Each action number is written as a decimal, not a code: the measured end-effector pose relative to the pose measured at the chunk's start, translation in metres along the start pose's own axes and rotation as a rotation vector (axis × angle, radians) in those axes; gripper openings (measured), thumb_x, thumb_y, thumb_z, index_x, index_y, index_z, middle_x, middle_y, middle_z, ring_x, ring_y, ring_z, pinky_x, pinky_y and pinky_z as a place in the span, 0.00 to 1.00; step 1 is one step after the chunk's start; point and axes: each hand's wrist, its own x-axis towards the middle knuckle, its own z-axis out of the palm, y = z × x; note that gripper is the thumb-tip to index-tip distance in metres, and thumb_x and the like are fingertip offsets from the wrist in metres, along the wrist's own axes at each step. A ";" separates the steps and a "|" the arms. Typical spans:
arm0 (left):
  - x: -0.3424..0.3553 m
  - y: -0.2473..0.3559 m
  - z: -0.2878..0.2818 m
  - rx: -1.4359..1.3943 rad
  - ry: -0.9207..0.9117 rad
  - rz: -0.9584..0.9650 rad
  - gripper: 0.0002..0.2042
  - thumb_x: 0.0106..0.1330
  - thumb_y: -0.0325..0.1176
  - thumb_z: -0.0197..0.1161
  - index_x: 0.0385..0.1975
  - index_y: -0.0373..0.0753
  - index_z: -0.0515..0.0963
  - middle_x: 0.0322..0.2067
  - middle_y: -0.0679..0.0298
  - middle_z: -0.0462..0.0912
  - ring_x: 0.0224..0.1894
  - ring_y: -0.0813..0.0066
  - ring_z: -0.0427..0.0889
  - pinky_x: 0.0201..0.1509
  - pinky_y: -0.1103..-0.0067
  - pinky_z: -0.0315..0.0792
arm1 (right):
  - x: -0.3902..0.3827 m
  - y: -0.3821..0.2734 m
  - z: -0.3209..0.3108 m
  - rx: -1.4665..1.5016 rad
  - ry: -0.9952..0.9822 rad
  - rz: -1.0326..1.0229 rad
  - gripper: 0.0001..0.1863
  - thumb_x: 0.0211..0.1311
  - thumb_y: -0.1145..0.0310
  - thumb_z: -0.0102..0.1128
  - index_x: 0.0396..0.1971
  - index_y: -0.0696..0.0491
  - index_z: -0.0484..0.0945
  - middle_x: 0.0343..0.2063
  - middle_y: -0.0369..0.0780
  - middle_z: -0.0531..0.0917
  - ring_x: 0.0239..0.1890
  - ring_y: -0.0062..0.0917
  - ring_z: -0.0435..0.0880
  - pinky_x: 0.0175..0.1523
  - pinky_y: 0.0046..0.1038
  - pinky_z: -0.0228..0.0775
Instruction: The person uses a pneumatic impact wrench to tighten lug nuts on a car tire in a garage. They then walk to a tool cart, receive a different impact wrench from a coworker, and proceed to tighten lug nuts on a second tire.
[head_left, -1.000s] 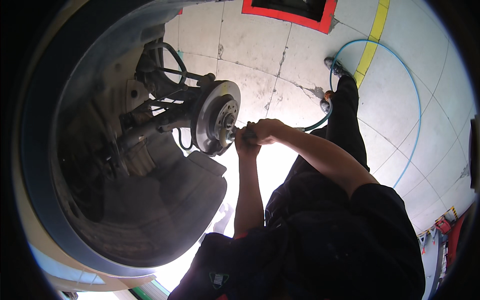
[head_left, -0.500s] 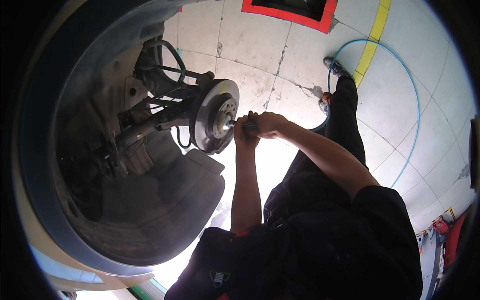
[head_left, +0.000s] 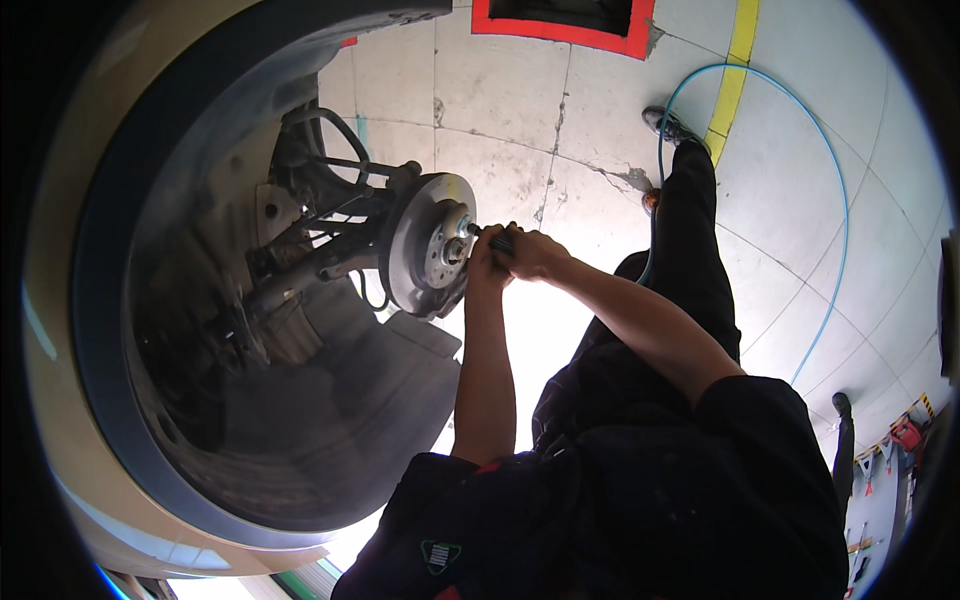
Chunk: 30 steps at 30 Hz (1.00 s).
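Note:
My left hand [head_left: 484,258] and my right hand [head_left: 532,258] are closed around a dark cylindrical hand tool [head_left: 499,241], held at the right side of the hub. Its shiny tip [head_left: 466,226] is at the upper part of the hub face [head_left: 441,262], above the centre nut. The metal brake disc [head_left: 403,258] surrounds the hub, with dark suspension arms [head_left: 325,230] behind it inside the wheel arch [head_left: 103,280]. Much of the tool is hidden by my fingers.
A thin blue hose [head_left: 843,230] loops over the tiled floor [head_left: 500,100], crossing a yellow stripe [head_left: 734,90]. A red-bordered dark recess [head_left: 560,40] is at the top. Another person's leg [head_left: 844,450] stands at the lower right, near red equipment [head_left: 905,436].
My hands and the tool have moved slightly upward, the tip now higher on the hub face. The view has shifted a little. Another person's leg has appeared at the right.

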 end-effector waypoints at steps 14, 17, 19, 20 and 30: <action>-0.024 -0.029 -0.076 -0.064 0.177 -0.011 0.15 0.59 0.39 0.56 0.38 0.33 0.76 0.35 0.55 0.81 0.38 0.60 0.81 0.47 0.68 0.76 | -0.009 -0.001 0.047 -0.098 -0.145 0.082 0.25 0.59 0.50 0.51 0.47 0.56 0.72 0.39 0.48 0.83 0.41 0.42 0.83 0.44 0.40 0.76; -0.032 -0.028 -0.072 -0.034 0.236 -0.026 0.13 0.61 0.38 0.57 0.33 0.33 0.77 0.30 0.58 0.82 0.33 0.66 0.82 0.37 0.73 0.78 | -0.008 -0.004 0.058 -0.098 -0.125 0.117 0.26 0.58 0.50 0.52 0.48 0.56 0.72 0.39 0.47 0.83 0.42 0.43 0.83 0.45 0.40 0.76; -0.025 -0.033 -0.064 -0.012 0.204 0.003 0.12 0.62 0.38 0.57 0.34 0.34 0.77 0.29 0.60 0.81 0.31 0.67 0.81 0.36 0.73 0.78 | -0.003 0.002 0.053 -0.097 -0.141 0.131 0.26 0.58 0.50 0.52 0.48 0.56 0.72 0.39 0.48 0.83 0.43 0.43 0.82 0.46 0.40 0.76; -0.021 -0.035 -0.059 -0.043 0.166 0.008 0.12 0.63 0.39 0.57 0.33 0.35 0.76 0.28 0.61 0.80 0.29 0.69 0.80 0.34 0.74 0.78 | 0.001 0.000 0.049 -0.106 -0.128 0.136 0.26 0.57 0.50 0.52 0.47 0.56 0.73 0.39 0.48 0.83 0.43 0.43 0.82 0.46 0.40 0.75; -0.013 -0.041 -0.111 -0.140 0.155 0.022 0.14 0.64 0.40 0.55 0.34 0.34 0.77 0.32 0.57 0.81 0.34 0.66 0.81 0.41 0.72 0.77 | -0.003 -0.006 0.043 -0.140 -0.213 0.092 0.26 0.60 0.49 0.51 0.47 0.56 0.74 0.38 0.48 0.83 0.43 0.42 0.83 0.45 0.41 0.75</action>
